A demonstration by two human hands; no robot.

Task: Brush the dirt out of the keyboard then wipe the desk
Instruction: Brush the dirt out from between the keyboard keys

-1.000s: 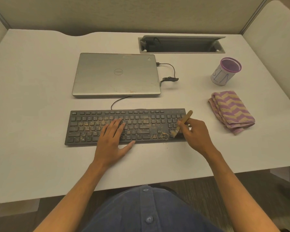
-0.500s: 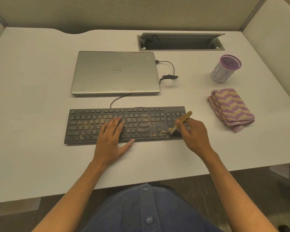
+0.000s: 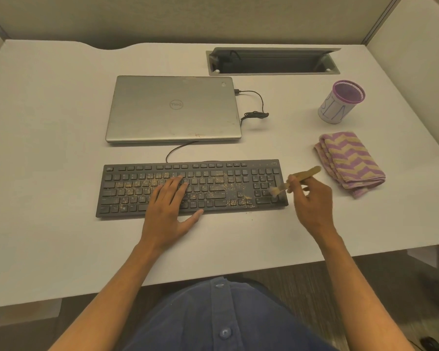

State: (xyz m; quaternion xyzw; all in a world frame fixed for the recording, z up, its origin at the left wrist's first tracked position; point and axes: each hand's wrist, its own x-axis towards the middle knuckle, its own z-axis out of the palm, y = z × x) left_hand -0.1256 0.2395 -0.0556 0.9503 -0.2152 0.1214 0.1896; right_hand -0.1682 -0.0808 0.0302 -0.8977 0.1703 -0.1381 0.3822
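A black keyboard [image 3: 127,196] lies on the white desk [image 3: 48,122], its keys sprinkled with tan crumbs across the middle and left. My left hand [image 3: 170,209] rests flat on the keys near the middle, fingers straight. My right hand [image 3: 312,201] pinches a small wooden-handled brush [image 3: 304,174] beside the keyboard's right end. The pale bristles touch the lower right corner of the number pad. A folded purple and tan zigzag cloth [image 3: 350,163] lies to the right of the brush.
A shut silver laptop [image 3: 173,110] sits behind the keyboard with a black cable [image 3: 259,107] at its right. A purple-rimmed cup [image 3: 340,102] stands at the back right. A cable slot [image 3: 271,62] opens in the desk's rear. A few crumbs [image 3: 249,214] lie in front of the keyboard.
My right hand has carried the brush rightward, from the crumbs near the arrow keys to the keyboard's right end. My left hand has stayed on the keys.
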